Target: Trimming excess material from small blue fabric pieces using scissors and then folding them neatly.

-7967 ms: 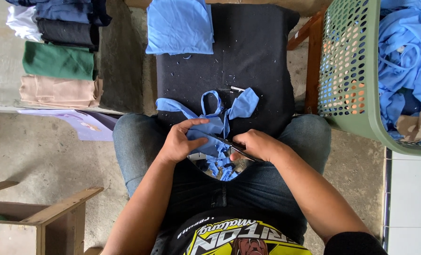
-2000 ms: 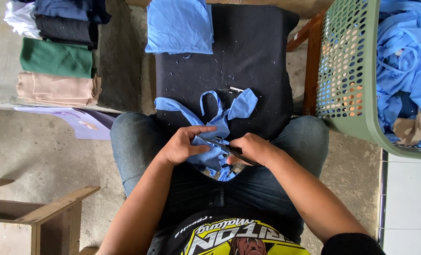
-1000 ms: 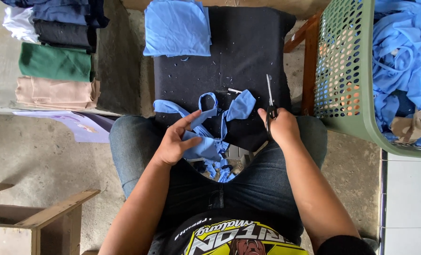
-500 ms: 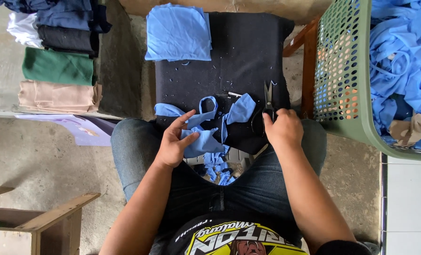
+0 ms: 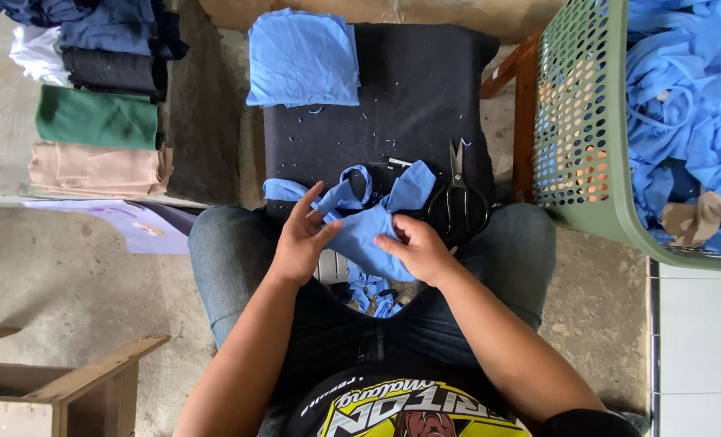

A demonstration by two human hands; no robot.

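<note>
Cataloguing, left to right, with hazards as judged from this one view:

Folded stack (image 5: 93, 97): lay at far left on the floor, dark, green and tan cloths piled flat; well apart from the hands, so little risk there.

Wooden frame (image 5: 77, 380): stood low at left, apart from the work.

Left hand (image 5: 300, 239): was loosely open, fingers spread, thumb and forefinger pinching the left edge of the blue cloth piece (image 5: 360, 222). The hold looked light; the piece could slip off the lap if tugged.

Blue cloth piece: lay across the near edge of the black cushion (image 5: 377, 105) and the knees, between both hands, its strap-like ends curling upward. Those loose ends could twist and spoil any neat laying-out.

Folded blue pile (image 5: 302, 58): sat at the cushion's far left corner, overhanging its edge; a nudge might tip it down.

Scraps (image 5: 373, 295): small blue offcuts lay in the lap below the piece, liable to cling to it.

Right hand (image 5: 417, 247): was half curled, fingertips pressing the piece's right side, holding nothing else.

Scissors (image 5: 458, 198): lay closed on the cushion, just beside the right hand, points away. A careless sweep could knock them off or catch the cloth.

Green basket (image 5: 587, 121): stood at right, full of blue cloth.
</note>
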